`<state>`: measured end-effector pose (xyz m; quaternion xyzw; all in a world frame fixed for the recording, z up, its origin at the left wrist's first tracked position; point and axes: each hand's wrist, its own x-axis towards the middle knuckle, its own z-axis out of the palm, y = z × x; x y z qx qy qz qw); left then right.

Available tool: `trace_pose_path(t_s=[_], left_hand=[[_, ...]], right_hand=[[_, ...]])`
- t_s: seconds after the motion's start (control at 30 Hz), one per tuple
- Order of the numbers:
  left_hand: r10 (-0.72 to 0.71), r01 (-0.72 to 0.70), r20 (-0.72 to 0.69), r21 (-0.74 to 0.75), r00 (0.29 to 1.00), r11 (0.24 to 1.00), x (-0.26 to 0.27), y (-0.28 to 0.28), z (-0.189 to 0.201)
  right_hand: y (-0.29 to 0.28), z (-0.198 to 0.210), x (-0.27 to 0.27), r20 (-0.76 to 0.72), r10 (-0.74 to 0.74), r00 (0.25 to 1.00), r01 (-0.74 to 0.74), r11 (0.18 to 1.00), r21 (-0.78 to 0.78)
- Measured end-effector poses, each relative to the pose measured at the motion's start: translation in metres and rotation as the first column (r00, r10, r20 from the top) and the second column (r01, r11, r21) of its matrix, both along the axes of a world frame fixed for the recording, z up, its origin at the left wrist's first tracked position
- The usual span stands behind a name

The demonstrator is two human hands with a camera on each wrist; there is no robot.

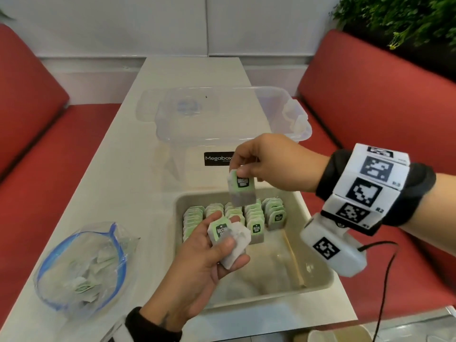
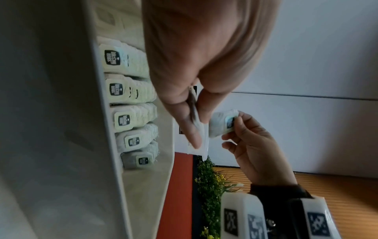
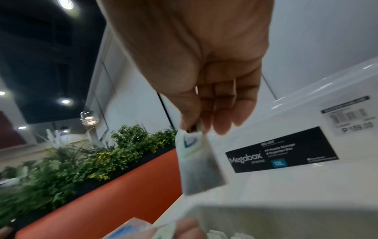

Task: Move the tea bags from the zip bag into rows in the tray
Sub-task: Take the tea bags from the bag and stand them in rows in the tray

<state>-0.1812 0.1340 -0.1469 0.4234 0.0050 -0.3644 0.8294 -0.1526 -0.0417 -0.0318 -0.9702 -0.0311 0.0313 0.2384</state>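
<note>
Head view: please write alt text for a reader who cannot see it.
A right hand pinches a tea bag above a tray holding five rows of tea bags, while the left hand holds more tea bags. An open zip bag lies left of the tray.

My right hand [image 1: 269, 164] is up and ahead of the left, knuckles up, thumb and forefinger pinching a tea bag [image 1: 241, 191] that dangles below. Left hand [image 1: 202, 257] sits lower and nearer me, palm up, thumb pressing a small stack of tea bags [image 1: 229, 239] against its fingers.
</note>
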Motion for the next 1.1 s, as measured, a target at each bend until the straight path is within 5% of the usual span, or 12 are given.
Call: trace_pose_path(t_s=[0.17,0.27,0.37,0.53,0.7,1.1], left_hand=[[-0.027,-0.047,0.406,0.17,0.913,0.984,0.005,0.004,-0.001],[-0.215,-0.049,0.661,0.356,0.719,0.933,0.01,0.009,-0.001],[-0.371,-0.102,0.748,0.501,0.55,0.859,0.014,0.006,0.0],[-0.388,0.075,0.634,0.462,0.669,0.884,0.01,-0.001,0.001],[-0.284,0.068,0.544,0.383,0.789,0.921,0.008,0.007,-0.013],[-0.197,0.02,0.48,0.349,0.855,0.937,0.007,0.015,-0.024]], right_hand=[[-0.013,-0.002,0.005,-0.052,-0.017,0.998,0.014,0.998,-0.054],[-0.013,-0.006,0.003,-0.082,0.002,0.997,-0.005,0.999,-0.033],[-0.009,-0.01,0.0,-0.103,0.049,0.994,-0.051,0.999,-0.013],[-0.014,-0.013,-0.004,-0.14,0.088,0.986,-0.105,0.987,-0.118],[-0.034,-0.024,-0.006,-0.299,0.022,0.954,-0.131,0.927,-0.35],[-0.038,-0.075,0.011,-0.529,-0.096,0.843,-0.272,0.773,-0.573]])
